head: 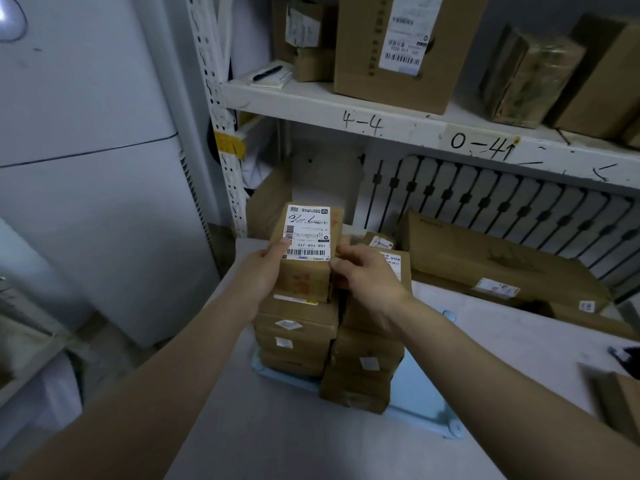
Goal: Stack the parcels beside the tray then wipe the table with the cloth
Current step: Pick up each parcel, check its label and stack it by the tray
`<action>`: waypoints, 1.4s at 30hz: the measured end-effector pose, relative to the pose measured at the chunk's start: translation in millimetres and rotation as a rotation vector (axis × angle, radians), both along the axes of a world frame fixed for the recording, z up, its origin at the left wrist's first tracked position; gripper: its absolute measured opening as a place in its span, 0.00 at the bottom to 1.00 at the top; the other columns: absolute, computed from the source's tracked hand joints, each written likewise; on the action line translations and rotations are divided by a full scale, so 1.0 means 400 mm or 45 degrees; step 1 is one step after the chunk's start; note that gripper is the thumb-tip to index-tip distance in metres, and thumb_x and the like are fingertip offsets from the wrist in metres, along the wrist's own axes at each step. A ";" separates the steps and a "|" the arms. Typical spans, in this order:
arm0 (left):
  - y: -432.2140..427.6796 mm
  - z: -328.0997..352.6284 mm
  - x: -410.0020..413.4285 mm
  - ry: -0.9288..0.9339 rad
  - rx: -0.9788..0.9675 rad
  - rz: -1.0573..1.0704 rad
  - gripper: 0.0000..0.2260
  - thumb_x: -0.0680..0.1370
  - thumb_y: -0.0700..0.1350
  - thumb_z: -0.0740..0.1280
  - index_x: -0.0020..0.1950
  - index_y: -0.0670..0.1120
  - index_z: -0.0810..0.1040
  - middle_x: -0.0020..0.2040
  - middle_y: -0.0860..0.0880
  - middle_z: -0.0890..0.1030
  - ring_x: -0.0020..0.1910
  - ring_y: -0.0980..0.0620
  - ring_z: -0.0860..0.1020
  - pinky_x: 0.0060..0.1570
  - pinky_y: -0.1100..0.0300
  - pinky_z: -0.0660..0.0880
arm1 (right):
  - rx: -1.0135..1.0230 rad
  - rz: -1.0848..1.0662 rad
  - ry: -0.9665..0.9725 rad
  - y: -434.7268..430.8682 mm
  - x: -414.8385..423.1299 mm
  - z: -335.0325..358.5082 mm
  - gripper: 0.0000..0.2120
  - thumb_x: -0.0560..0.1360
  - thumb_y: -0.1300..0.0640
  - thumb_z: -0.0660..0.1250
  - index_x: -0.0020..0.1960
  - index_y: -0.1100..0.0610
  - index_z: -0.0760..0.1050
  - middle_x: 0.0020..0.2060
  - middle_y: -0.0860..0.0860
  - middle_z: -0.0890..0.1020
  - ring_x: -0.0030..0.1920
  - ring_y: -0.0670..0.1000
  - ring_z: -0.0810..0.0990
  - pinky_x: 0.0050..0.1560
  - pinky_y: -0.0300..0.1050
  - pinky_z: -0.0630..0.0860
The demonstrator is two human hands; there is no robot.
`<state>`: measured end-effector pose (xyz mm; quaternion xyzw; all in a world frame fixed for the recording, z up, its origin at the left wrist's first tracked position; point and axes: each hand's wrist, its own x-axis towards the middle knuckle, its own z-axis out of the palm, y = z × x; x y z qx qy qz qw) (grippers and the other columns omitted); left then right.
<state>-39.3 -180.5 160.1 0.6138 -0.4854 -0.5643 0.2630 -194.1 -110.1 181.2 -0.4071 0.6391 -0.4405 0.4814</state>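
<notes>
Two stacks of brown cardboard parcels stand on a light blue tray (pixel 420 403) on the grey table (pixel 277 438). The left stack (pixel 294 344) is topped by a small parcel with a white shipping label (pixel 308 233). My left hand (pixel 266 271) grips that top parcel on its left side, thumb on the label. My right hand (pixel 367 275) holds its right side, above the right stack (pixel 363 368). No cloth is visible.
A white metal shelf (pixel 398 129) marked "4-4" and "0-41" carries boxes above the table. Long flat parcels (pixel 502 265) lie at the table's back right. A white cabinet (pixel 104 202) stands at left. A box corner (pixel 620 400) sits at the right edge.
</notes>
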 end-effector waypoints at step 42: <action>0.611 -0.297 -0.807 -0.067 -0.168 -0.730 0.11 0.77 0.35 0.68 0.42 0.50 0.81 0.44 0.53 0.82 0.45 0.55 0.77 0.47 0.69 0.73 | 0.388 -1.102 -0.189 0.777 -0.805 -0.357 0.09 0.78 0.63 0.65 0.56 0.62 0.79 0.44 0.53 0.79 0.40 0.52 0.76 0.42 0.45 0.74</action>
